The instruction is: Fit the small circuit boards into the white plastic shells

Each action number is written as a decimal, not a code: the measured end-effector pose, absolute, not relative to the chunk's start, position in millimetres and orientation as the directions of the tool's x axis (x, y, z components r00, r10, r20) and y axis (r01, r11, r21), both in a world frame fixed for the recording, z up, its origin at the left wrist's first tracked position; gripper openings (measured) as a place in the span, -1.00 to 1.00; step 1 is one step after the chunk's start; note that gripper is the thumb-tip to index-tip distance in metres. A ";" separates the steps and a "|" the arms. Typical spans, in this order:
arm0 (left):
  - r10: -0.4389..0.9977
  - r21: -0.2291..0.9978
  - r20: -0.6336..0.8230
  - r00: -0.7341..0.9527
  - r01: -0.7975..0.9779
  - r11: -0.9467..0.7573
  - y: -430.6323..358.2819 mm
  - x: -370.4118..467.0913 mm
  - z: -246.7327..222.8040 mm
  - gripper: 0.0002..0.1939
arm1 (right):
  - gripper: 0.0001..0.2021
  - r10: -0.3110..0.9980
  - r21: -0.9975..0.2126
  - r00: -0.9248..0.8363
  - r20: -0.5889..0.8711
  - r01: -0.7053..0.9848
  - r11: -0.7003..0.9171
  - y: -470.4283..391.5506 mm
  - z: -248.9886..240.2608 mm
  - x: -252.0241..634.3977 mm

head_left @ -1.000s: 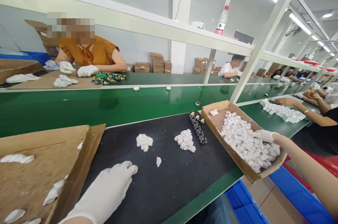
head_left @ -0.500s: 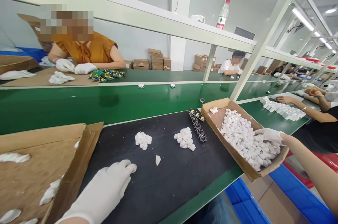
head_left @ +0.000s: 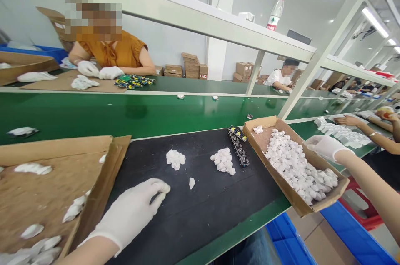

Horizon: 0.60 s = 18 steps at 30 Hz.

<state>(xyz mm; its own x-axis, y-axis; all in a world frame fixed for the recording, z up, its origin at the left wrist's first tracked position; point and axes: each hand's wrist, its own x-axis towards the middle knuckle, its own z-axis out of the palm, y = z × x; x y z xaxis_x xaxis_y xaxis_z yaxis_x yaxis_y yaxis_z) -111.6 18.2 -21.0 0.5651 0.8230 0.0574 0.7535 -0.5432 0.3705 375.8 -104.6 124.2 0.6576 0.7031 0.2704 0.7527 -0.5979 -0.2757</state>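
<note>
A black mat (head_left: pixel 203 206) lies beside a green conveyor (head_left: pixel 125 113). The gloved left hand (head_left: pixel 131 213) rests flat, fingers loosely spread. At three o'clock, the right hand (head_left: pixel 325 146) hovers half-curled, holding nothing, over a cardboard box (head_left: pixel 312 206) of white pieces (head_left: pixel 296 169).

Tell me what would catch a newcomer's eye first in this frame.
Probably the cardboard box heaped with small white pieces at the right of the black mat, with the gloved right hand raised at its far edge. Next, the gloved left hand lying flat on the mat, near two little white piles and a strip of circuit boards.
</note>
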 end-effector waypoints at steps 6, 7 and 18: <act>0.874 0.529 0.149 0.462 0.710 -0.465 13.6 -104.5 -14.7 -0.91 | -0.76 0.953 -0.876 0.288 -0.091 0.432 -0.213 -88.1 86.3 247.8; 0.878 0.562 0.155 0.454 0.690 -0.456 12.9 -103.4 -13.2 -0.92 | -0.73 0.957 -0.927 0.189 -0.219 0.266 -0.265 -84.2 74.4 221.9; 0.803 0.513 0.299 0.515 0.623 -0.590 8.3 -102.8 -0.1 -0.94 | -0.67 0.901 -0.922 -0.338 -0.273 -0.177 -0.346 0.6 7.8 78.3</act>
